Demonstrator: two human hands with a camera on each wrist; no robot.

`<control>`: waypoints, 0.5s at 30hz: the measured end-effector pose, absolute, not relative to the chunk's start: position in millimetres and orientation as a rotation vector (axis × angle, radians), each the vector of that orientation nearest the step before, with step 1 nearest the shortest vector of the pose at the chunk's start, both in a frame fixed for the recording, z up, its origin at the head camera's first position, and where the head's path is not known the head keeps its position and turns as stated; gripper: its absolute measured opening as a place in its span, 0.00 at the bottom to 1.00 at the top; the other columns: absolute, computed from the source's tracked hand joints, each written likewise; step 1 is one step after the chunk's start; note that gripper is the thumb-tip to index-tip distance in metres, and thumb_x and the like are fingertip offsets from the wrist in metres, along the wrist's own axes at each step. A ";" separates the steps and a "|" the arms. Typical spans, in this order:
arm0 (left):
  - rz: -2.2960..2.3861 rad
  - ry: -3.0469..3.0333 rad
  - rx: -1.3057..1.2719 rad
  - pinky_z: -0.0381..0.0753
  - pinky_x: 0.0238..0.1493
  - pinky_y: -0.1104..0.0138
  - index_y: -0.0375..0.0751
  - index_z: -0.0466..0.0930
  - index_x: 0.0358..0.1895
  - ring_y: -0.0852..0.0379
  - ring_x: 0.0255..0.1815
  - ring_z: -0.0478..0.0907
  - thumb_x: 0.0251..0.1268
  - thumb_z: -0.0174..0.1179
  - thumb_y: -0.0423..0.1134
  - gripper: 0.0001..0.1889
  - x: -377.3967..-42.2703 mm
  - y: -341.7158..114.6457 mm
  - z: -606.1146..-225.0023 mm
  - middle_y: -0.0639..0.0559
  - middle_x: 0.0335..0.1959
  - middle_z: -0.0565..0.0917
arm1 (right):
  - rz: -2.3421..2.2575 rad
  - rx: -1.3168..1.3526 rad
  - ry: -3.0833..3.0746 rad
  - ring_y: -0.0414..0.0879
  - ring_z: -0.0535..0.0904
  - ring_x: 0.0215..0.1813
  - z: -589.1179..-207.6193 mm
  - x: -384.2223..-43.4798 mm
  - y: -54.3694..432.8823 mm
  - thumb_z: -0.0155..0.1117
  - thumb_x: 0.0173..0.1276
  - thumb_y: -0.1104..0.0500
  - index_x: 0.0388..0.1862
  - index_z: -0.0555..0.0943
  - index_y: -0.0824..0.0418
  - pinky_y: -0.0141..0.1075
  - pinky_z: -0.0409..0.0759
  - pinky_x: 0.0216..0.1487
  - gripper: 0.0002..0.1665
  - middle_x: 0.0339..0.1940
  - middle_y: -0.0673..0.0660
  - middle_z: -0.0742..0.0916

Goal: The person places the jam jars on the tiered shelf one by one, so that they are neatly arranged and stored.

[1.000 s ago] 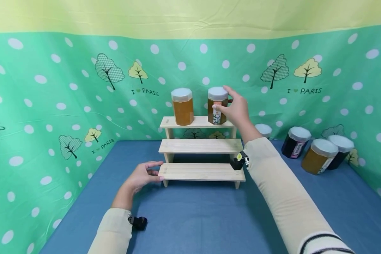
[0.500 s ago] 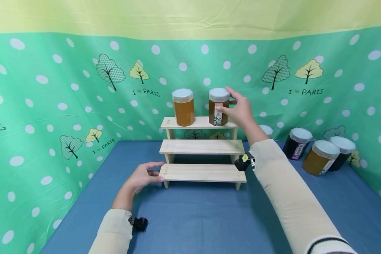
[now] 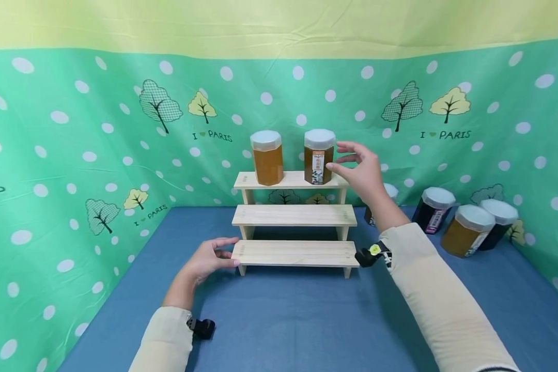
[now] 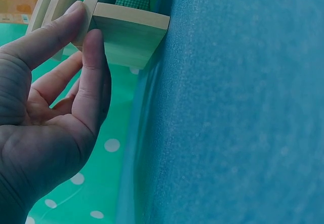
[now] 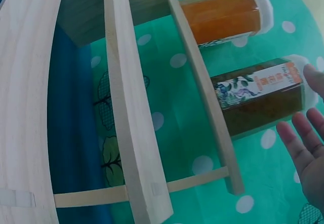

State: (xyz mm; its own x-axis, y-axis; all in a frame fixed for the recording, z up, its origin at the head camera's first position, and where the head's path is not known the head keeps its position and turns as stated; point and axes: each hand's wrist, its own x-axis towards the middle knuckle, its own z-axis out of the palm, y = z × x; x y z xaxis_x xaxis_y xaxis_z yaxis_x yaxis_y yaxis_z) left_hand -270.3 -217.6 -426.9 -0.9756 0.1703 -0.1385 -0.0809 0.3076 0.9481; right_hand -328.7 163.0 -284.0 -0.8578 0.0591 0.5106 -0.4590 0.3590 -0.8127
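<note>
A three-step wooden display stand (image 3: 294,214) stands on the blue cloth. My left hand (image 3: 208,261) pinches the left end of its lowest board; the left wrist view shows thumb and index finger (image 4: 90,77) on either side of the board. On the top step are two upright jars with white lids: an amber jar (image 3: 268,164) at left and a brown jar (image 3: 310,164) with a printed label at right. Just right of the brown jar is my right hand (image 3: 363,173), fingers spread and holding nothing. In the right wrist view its fingertips (image 5: 286,132) are apart from the jar.
To the right on the cloth (image 3: 288,320) stand more lidded jars: a dark jar (image 3: 429,213), an amber-brown jar (image 3: 460,235) and another dark jar (image 3: 498,227) behind it. One more jar (image 3: 390,191) is partly hidden behind my right forearm. A green dotted curtain (image 3: 283,113) hangs close behind the stand.
My right hand has let go of the brown jar and drawn off to the right, its fingers opening. The jar stays on the top step. My left hand keeps its place.
</note>
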 end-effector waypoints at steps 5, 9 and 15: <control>1.724 2.363 0.097 0.85 0.41 0.58 0.34 0.72 0.67 0.51 0.40 0.81 0.49 0.73 0.25 0.37 -269.9 -218.8 -425.9 0.33 0.54 0.76 | 1.551 0.409 -2.115 0.48 0.78 0.54 -282.8 -318.7 170.8 0.75 0.60 0.56 0.60 0.78 0.59 0.41 0.78 0.54 0.29 0.56 0.56 0.81; 1.730 2.356 0.097 0.85 0.41 0.58 0.34 0.72 0.67 0.51 0.40 0.81 0.49 0.73 0.26 0.37 -269.8 -219.1 -425.8 0.33 0.55 0.75 | 1.585 0.457 -2.090 0.48 0.77 0.54 -283.4 -310.7 177.2 0.76 0.59 0.58 0.59 0.78 0.60 0.41 0.78 0.55 0.29 0.56 0.56 0.81; 1.730 2.353 0.096 0.85 0.41 0.58 0.35 0.72 0.67 0.51 0.40 0.81 0.49 0.74 0.26 0.37 -269.7 -219.2 -426.2 0.32 0.55 0.75 | 1.550 0.538 -2.089 0.51 0.76 0.56 -285.8 -298.8 185.5 0.76 0.58 0.60 0.60 0.77 0.62 0.44 0.77 0.57 0.31 0.58 0.57 0.79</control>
